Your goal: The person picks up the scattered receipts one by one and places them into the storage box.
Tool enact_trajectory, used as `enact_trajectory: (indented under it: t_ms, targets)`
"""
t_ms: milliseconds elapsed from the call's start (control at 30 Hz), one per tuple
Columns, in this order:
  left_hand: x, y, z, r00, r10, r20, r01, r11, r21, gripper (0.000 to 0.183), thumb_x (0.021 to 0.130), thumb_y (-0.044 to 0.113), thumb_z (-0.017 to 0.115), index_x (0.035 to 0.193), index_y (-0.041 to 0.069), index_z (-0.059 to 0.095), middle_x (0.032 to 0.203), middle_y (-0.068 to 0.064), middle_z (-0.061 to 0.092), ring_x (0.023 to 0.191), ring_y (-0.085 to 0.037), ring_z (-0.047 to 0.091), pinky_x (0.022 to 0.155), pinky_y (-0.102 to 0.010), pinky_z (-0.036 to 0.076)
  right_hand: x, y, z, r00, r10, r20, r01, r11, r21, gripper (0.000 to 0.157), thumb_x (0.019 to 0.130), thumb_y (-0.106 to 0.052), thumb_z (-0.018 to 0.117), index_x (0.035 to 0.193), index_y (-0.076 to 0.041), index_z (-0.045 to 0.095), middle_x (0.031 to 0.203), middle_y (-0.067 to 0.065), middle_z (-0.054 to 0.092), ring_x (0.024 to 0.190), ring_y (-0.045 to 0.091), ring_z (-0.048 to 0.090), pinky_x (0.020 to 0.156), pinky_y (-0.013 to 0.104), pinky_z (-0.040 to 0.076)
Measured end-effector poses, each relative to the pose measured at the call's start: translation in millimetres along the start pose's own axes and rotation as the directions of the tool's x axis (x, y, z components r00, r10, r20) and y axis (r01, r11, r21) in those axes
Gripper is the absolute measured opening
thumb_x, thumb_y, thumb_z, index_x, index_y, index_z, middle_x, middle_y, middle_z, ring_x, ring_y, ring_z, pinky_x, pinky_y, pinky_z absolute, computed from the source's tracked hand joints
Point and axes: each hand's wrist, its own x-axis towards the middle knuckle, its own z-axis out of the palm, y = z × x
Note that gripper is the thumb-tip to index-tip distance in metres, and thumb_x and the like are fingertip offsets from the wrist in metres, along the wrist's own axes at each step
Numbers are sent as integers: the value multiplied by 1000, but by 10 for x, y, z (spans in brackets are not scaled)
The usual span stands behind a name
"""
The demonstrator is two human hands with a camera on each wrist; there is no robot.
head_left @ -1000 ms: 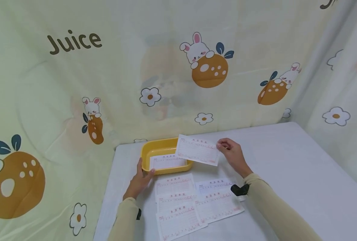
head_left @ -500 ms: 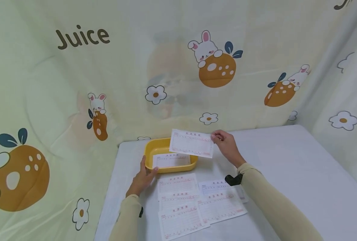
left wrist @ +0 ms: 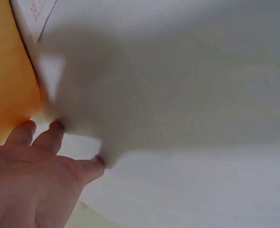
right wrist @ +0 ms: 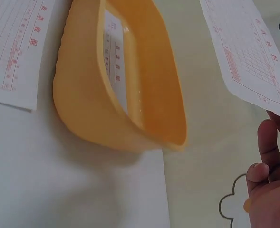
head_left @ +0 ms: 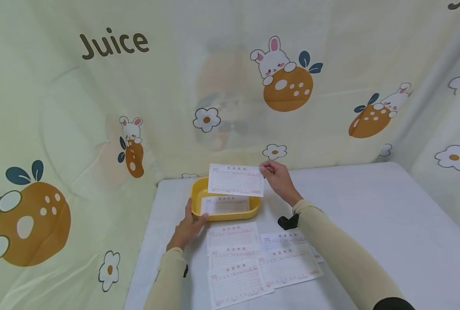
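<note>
Right hand [head_left: 279, 182]: pinching one printed slip [head_left: 235, 181] by its right edge. Left hand [head_left: 187, 229]: thumb and fingers spread, touching corner of yellow tray [head_left: 234, 216]. Curtain [head_left: 237, 90]: reads "Juice".

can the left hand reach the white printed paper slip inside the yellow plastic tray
Probably yes: the left hand grips the yellow tray beside the white printed slip, whose face looks mostly uncovered.
</note>
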Motion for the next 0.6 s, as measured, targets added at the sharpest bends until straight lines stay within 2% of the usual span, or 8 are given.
enact_trajectory:
  t_ms: [167, 600]
  targets:
    - [19, 0, 24, 1000, 3, -1, -3, 1000, 12, 98, 104, 64, 58, 174, 29, -3, 171, -27, 28, 152, -60, 27, 122, -76, 8, 44, -65, 113, 1000, 4, 8, -4, 1000, 15, 19, 111, -12, 60, 122, 2, 68, 107, 17, 71, 99, 31, 60, 89, 36, 53]
    - [-2, 14, -11, 1000, 12, 1, -12, 1000, 8, 96, 106, 60, 57, 174, 28, -3, 169, -29, 30, 151, -59, 30, 124, -73, 5, 71, -96, 394, 995, 99, 28, -100, 994, 46, 20, 112, -16, 60, 124, -1, 67, 112, 16, 70, 103, 32, 62, 99, 43, 57]
